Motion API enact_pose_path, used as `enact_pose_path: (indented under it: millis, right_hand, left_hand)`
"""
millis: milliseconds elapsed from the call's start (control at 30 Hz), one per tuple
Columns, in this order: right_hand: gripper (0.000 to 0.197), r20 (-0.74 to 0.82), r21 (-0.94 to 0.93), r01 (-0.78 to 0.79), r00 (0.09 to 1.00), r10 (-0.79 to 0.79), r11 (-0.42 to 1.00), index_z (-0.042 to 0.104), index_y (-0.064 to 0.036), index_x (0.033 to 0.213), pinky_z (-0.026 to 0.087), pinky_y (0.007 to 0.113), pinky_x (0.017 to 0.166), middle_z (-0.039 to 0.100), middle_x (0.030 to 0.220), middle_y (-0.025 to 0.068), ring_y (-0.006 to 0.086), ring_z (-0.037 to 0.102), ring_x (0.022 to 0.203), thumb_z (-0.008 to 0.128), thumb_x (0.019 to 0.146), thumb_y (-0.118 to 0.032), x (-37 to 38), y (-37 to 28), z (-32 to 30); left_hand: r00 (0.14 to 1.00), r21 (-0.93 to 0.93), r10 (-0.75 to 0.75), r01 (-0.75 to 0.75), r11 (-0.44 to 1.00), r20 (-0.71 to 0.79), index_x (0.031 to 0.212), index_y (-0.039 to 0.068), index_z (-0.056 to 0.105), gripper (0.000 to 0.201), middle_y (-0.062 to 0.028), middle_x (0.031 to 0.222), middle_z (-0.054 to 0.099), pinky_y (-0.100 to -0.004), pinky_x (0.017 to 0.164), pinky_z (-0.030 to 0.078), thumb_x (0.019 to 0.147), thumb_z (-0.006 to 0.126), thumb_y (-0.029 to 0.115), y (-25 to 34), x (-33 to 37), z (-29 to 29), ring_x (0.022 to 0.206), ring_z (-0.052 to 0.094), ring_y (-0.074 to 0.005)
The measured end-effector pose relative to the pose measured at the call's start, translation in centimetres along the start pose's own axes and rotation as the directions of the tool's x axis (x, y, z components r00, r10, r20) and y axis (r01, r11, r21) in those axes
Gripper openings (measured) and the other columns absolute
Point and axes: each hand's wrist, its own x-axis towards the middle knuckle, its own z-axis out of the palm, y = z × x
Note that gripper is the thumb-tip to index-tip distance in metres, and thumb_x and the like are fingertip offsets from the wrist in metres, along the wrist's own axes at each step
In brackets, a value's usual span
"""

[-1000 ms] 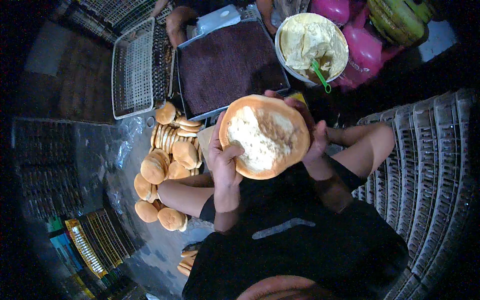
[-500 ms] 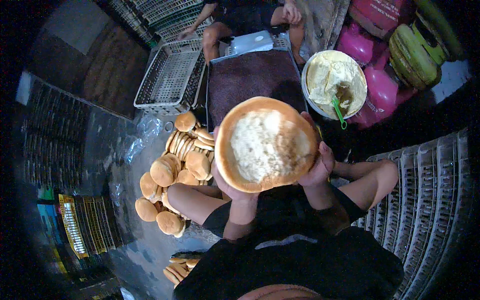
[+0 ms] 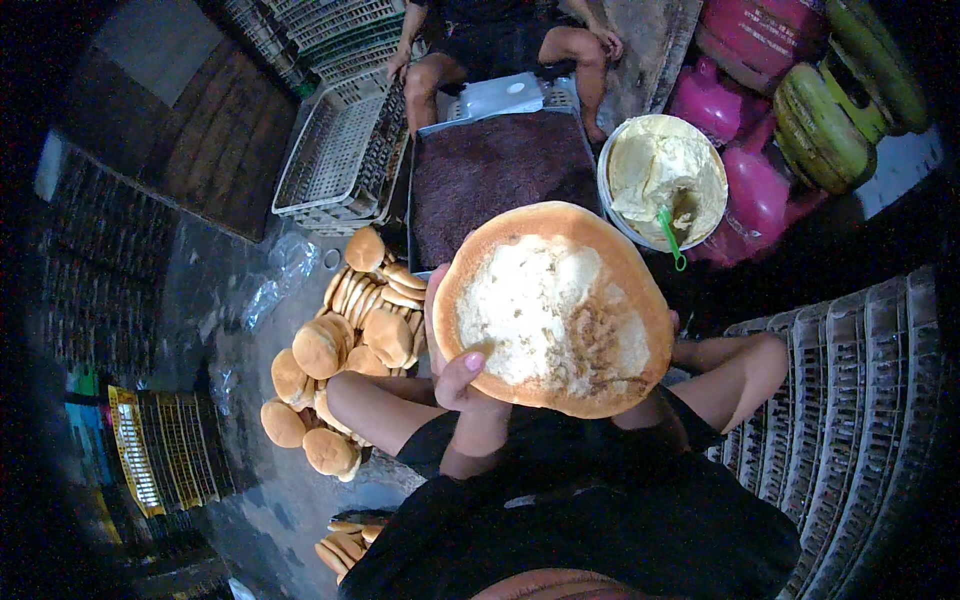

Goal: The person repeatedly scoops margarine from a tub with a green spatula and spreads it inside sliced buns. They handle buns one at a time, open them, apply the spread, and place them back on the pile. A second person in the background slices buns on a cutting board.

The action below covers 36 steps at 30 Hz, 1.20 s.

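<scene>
Large round bread (image 3: 550, 310), pale torn face up: held above lap, far edge overlapping tray (image 3: 411, 215) in view. Left hand (image 3: 463, 388): grip clamped on near-left rim, thumb over edge. Right hand (image 3: 675, 321): mostly behind bread, grip closure cannot be told. Buns (image 3: 318, 348) crowd floor leftward. Gap between bread and crates (image 3: 850, 375) rightward.

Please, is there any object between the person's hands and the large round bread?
Nothing visible stands between the left hand and the large round bread: this hand grips the lower-left rim directly. The right hand is mostly hidden behind the bread, so I cannot tell there.
</scene>
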Motion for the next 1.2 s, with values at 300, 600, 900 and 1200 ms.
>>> enact_pose_path:
  millis: [300, 600, 900, 1200]
  right_hand:
    - [0.077, 0.186, -0.274, 0.083, 0.982, -0.032, 0.958, 0.014, -0.0011, 0.138, 0.013, 0.037, 0.107, 0.015, 0.144, 0.0135, 0.0262, 0.019, 0.131, 0.043, 0.081, -0.043, 0.2, -1.1, 1.2]
    - [0.06, 0.635, -0.561, 0.601, 0.754, -0.17, 0.568, 0.024, 0.0006, 0.135, 0.008, 0.044, 0.107, 0.013, 0.141, 0.0241, 0.0362, 0.012, 0.132, 0.043, 0.084, -0.025, 2.7, 0.7, -0.3]
    - [0.058, 0.587, -0.644, 0.553, 0.8, -0.122, 0.529, 0.035, -0.0005, 0.13, 0.018, 0.045, 0.104, 0.023, 0.137, 0.0264, 0.0387, 0.023, 0.128, 0.049, 0.085, -0.034, 2.3, 1.6, -1.0]
    - [0.087, 0.324, -0.68, 0.322, 0.938, -0.124, 0.658, 0.024, 0.0008, 0.134, 0.013, 0.039, 0.107, 0.023, 0.139, 0.0204, 0.0306, 0.018, 0.131, 0.067, 0.071, -0.04, 0.7, 2.5, -2.9]
  left_hand:
    - [0.986, 0.314, 0.134, -0.158, 0.936, 0.098, 0.132, -0.004, 0.018, 0.092, -0.0231, 0.133, 0.027, -0.0412, 0.103, 0.026, 0.054, 0.059, 0.025, 0.3, -0.4, 0.4, 0.123, 0.031, -0.0321]
    - [0.93, 0.411, 0.211, -0.325, 0.852, 0.299, 0.137, -0.001, 0.015, 0.071, -0.0213, 0.143, 0.008, -0.0434, 0.106, 0.013, 0.089, 0.018, 0.051, -1.3, -0.9, 0.5, 0.131, 0.014, -0.034]
    - [0.897, 0.586, 0.206, -0.415, 0.696, 0.39, 0.136, 0.0, 0.02, 0.06, -0.0246, 0.141, 0.012, -0.0454, 0.105, 0.013, 0.091, 0.019, 0.039, -1.5, -1.5, -0.9, 0.131, 0.015, -0.0383]
    - [0.929, 0.15, -0.121, 0.072, 0.986, 0.35, 0.14, 0.01, 0.012, 0.063, -0.0134, 0.144, 0.012, -0.0425, 0.106, 0.017, 0.09, 0.028, 0.046, -3.6, -0.8, -2.0, 0.131, 0.018, -0.0295]
